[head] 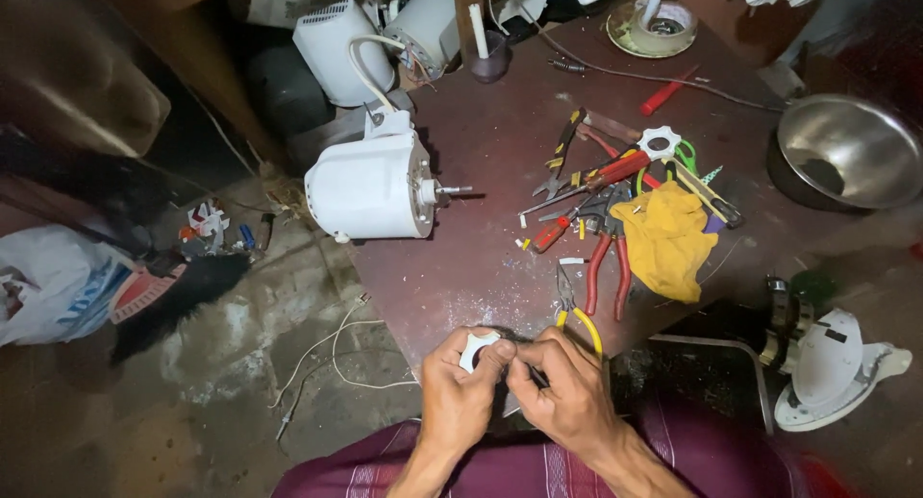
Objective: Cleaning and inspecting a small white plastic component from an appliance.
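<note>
Dark worktable (481,152) – scattered tools (596,186), white fan motor (370,186) – concrete floor (240,402).

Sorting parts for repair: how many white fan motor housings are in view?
3: one motor housing at the table's left edge, two behind it, upright housing and tilted housing. More may hide in the clutter.

Both hands (514,387) together, fingers pinched

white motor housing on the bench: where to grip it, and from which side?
Grip the motor housing across its rounded white body, coming from above. It lies on its side near the table edge, shaft pointing right and cable leaving the top rear, so both ends are poor holds. The broad drum probably needs a wide, two-handed grasp.
</note>
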